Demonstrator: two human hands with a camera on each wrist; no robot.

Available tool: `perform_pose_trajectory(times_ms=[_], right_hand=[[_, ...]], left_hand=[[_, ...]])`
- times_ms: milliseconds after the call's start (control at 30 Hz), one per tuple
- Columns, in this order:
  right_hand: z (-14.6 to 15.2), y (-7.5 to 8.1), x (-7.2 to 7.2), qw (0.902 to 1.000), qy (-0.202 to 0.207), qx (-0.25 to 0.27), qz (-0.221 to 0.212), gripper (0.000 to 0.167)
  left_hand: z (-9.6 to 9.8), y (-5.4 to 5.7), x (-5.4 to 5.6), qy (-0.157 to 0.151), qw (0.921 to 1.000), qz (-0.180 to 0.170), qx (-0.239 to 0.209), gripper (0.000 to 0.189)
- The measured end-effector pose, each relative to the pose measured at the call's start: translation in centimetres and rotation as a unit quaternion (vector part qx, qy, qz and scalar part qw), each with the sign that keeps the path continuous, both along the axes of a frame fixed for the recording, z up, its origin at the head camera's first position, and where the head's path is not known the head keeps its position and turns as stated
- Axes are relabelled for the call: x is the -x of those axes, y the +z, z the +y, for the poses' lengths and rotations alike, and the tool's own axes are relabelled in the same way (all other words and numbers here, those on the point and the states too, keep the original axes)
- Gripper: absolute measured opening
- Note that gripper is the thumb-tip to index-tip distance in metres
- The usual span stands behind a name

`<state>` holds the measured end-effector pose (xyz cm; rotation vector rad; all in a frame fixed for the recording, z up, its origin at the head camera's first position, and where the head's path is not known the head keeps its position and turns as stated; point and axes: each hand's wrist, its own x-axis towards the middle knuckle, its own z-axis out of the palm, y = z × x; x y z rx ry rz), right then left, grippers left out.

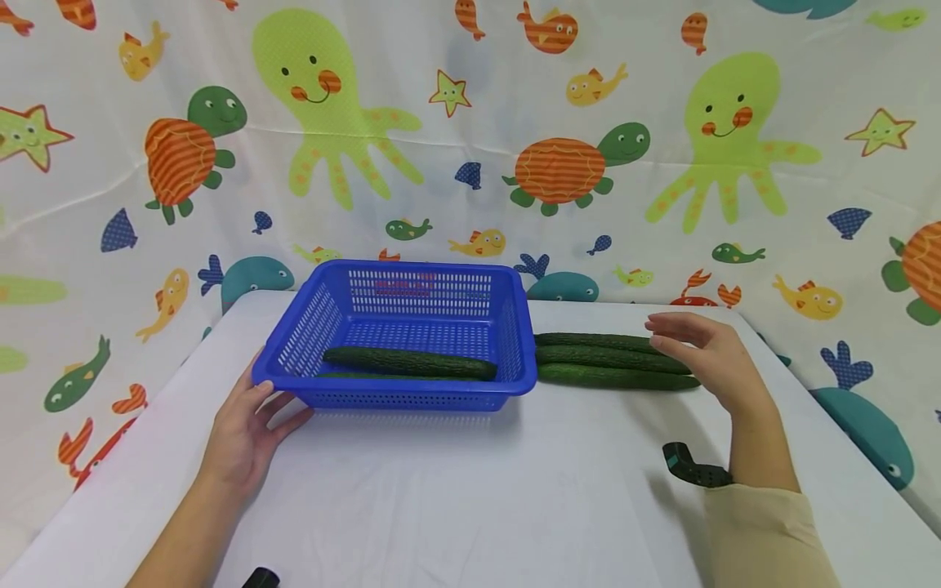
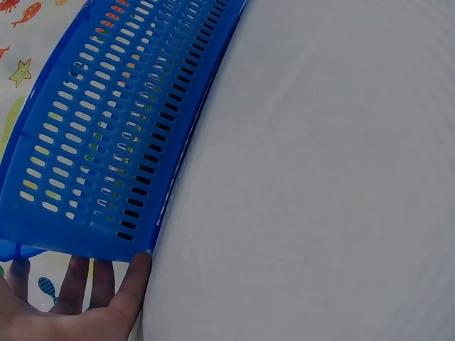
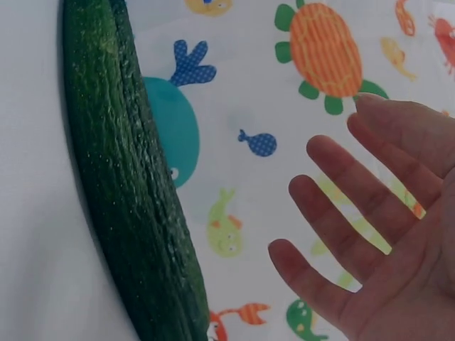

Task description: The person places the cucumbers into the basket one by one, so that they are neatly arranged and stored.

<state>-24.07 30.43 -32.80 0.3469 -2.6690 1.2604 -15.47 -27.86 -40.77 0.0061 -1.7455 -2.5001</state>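
A blue plastic basket (image 1: 412,384) with slotted walls stands on the white table. One dark green cucumber (image 1: 412,362) lies inside, and part of another shows below it behind the front rim. My left hand (image 1: 243,441) touches the basket's front left corner, its fingers spread and fairly straight against the end; some fingertips are hidden. Right of the basket, three cucumbers (image 1: 610,357) lie side by side, their left ends close to its rim. Over their right ends hovers my right hand (image 1: 698,355), fingers loosely extended and holding nothing. The right wrist view shows a cucumber (image 3: 128,185) apart from the fingertips.
A white cloth (image 1: 456,498) covers the table. Behind it hangs a curtain (image 1: 470,131) printed with sea animals, which also shows past both table sides. A dark device (image 1: 694,467) sits on the right wrist, near a beige sleeve (image 1: 764,531).
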Motion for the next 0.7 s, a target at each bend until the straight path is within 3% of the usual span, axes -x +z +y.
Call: perform_pose_trajectory(times_ms=[233, 700], right_hand=[[1.0, -0.6, 0.4, 0.9991, -0.02, -0.018, -0.033, 0.051], [1.8, -2.4, 0.7, 0.9952, -0.031, -0.032, -0.088, 0.058]], left_hand=[[-0.1, 0.0, 0.0, 0.007, 0.9999, -0.013, -0.001, 0.061], [0.0, 0.0, 0.1, 0.008, 0.9999, -0.005, 0.01, 0.06]])
